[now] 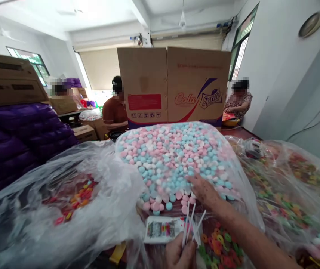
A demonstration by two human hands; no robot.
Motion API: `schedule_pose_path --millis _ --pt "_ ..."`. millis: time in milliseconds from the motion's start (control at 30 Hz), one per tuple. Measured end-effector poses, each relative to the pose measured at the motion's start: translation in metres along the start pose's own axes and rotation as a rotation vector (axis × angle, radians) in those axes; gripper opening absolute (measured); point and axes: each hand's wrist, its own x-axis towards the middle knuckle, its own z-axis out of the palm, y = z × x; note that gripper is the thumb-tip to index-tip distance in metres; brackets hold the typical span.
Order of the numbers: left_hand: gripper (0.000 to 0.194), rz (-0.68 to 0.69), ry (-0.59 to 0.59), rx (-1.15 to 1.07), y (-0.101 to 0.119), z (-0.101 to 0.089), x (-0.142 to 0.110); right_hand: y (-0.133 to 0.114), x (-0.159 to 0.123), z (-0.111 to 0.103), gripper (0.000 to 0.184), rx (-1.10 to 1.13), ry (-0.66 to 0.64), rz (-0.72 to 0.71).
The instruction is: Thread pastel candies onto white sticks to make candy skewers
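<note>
My left hand (178, 254) is closed around several thin white sticks (188, 222) at the bottom middle; their upper ends fan out above the fingers. My right hand (202, 188) reaches in from the right, fingers stretched out at the near side of a big heap of round pink, blue and white sweets (174, 160). Blur hides whether its fingertips have hold of a sweet. Clear plastic sheeting (246, 186) surrounds the heap. Just behind my left hand lies a white printed packet (161, 229). To the right of that hand are colourful ring-shaped sweets (221, 244).
Behind the heap stands a tall cardboard box (145, 74). Red and orange sweets (83, 196) lie in crumpled plastic at left, and more ring sweets (286, 209) under plastic at right. Purple packs (22, 134) are stacked far left. Several people sit beyond the table.
</note>
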Motion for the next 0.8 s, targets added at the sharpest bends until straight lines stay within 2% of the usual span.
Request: schedule_pose_path --millis 100,167,267,333,433,500,567,633,733,800 --pt "0.039 -0.072 -0.038 -0.032 0.006 0.003 -0.008 0.016 -0.009 -0.011 0.02 0.161 0.002 0.049" --pt "0.039 -0.088 -0.073 -0.03 0.007 0.004 -0.008 0.027 -0.019 -0.02 0.021 0.262 0.017 0.144" --pt "0.035 -0.101 -0.083 -0.061 0.005 0.004 -0.005 0.031 -0.037 -0.032 0.025 0.754 0.055 0.358" --pt "0.035 -0.104 -0.078 -0.058 0.003 0.004 -0.003 0.027 -0.049 -0.037 0.031 1.006 0.049 0.45" --pt "0.035 -0.098 -0.069 -0.044 -0.001 0.004 -0.002 0.025 -0.062 -0.037 0.035 1.123 0.059 0.483" --pt "0.033 -0.093 -0.053 -0.049 -0.003 0.004 -0.002 0.029 -0.066 -0.035 0.03 1.049 0.063 0.46" --pt "0.03 -0.093 -0.038 -0.052 -0.005 0.004 -0.002 0.036 -0.068 -0.034 0.025 0.851 -0.01 0.418" --pt "0.029 -0.096 -0.037 -0.052 -0.005 0.004 -0.002 0.041 -0.067 -0.035 0.022 0.548 -0.146 0.349" --pt "0.03 -0.091 -0.054 -0.054 -0.005 0.004 -0.002 0.04 -0.062 -0.04 0.028 0.019 -0.37 0.25" --pt "0.031 -0.085 -0.065 -0.055 -0.006 0.003 -0.002 0.036 -0.059 -0.041 0.032 -0.201 -0.453 0.247"
